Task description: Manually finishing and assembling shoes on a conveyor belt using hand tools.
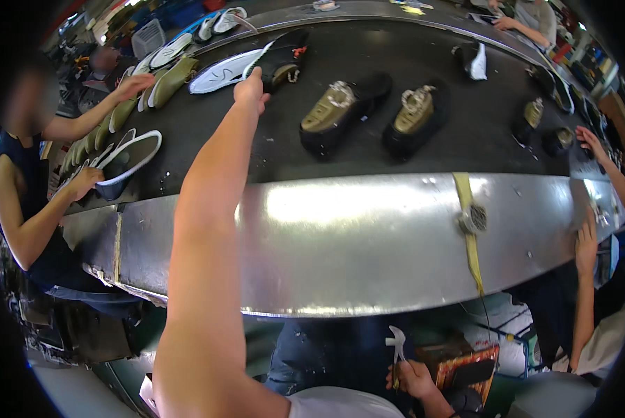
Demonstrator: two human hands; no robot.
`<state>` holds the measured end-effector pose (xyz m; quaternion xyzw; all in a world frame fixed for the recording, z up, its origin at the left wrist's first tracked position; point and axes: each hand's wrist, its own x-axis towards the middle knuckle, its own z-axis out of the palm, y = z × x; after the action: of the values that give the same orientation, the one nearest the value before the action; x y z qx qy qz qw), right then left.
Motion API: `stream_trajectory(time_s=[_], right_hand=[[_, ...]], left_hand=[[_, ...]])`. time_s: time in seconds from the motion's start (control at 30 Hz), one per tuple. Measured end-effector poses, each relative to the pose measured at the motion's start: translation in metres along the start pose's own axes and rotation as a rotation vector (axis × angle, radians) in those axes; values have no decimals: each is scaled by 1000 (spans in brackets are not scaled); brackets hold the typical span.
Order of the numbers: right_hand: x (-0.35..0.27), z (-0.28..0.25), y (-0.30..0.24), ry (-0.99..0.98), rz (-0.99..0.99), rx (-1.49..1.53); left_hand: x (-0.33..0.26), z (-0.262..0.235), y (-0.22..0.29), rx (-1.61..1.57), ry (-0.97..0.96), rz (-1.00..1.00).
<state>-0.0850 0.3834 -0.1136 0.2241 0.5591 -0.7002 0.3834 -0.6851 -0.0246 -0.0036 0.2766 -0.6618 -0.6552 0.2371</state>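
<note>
My left arm stretches far over the dark belt. At its end my left hand (252, 90) is closed on the near edge of a black shoe upper (288, 59) with a white sole-shaped piece (222, 72) beside it; the fingertips are partly hidden. Low down by my lap, my right hand (415, 378) is wrapped round the handle of a claw hammer (396, 340), its metal head pointing up. To the right of my left hand, two black shoes on olive-green lasts (330, 110) (411, 120) lie on the belt.
A metal ledge (354, 237) runs between me and the belt (284, 157), with a yellow strap and round grey piece (473, 219) on it. At the left a co-worker's hand (84, 182) holds a white-rimmed upper; another co-worker's hands (585, 244) are at the right. More shoes (529, 120) lie right.
</note>
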Motion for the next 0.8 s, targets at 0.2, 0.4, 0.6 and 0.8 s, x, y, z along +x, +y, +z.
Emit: stream_trajectory(time_s=[0.2,0.4,0.6,0.8], right_hand=[[14,-3,-9,-20,-21,-117],[8,12,-18,115,-54,-62],[8,6,15,-7,26,-84],[-21,39,35,-17,-269,-299]], left_hand=[[88,20,-19,-83,-184,-206],[7,15,6,-221,149,-257],[-18,-135,30,63,-93,88],[-173,-324,57,-171,-285,246]])
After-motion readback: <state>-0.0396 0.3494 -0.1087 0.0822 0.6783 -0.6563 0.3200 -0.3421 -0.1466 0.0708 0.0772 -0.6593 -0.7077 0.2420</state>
